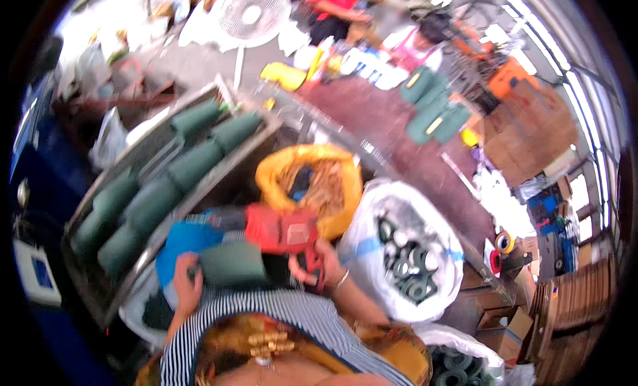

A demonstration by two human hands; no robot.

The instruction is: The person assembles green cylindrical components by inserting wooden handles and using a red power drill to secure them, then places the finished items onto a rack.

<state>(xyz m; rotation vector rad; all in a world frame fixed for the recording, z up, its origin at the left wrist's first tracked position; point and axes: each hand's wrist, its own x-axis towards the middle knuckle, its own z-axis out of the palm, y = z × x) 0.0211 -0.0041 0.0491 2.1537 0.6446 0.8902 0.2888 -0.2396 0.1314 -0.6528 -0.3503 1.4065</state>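
1. Wearing a striped apron (312, 313), nearest the lens, over a patterned top (222, 349), plus a bracelet (342, 278) on the right wrist.
2. Gripping a red tool (282, 228) in the right hand (325, 260), fingers curled round the handle. Pointing its darker end off to the left, kinda blurry.
3. Grasping a green cylinder (232, 263) by its left end with the left hand (186, 283). Holding it sideways in front of the apron, just below the tool. Can't tell if touching the tool or not.
4. Seeing a blue item (189, 243) just past the left hand, too smeared to name.
5. Got a long tray (224, 176) at the left, with more cylinders (191, 168) lying in rows.
6. Beyond the tool, a yellow bag (276, 167) full of brownish bits (324, 187). Right beside that, a white bag (355, 260) with green and grey rings (412, 270) inside.
7. Further out, a reddish table (399, 153) with green pieces (435, 110) at the far side. Past that, a person in red (332, 4), a person in pink (415, 50) and a fan (252, 14).
8. Over at lower right, stacked cardboard (585, 306) and an open box (505, 333).
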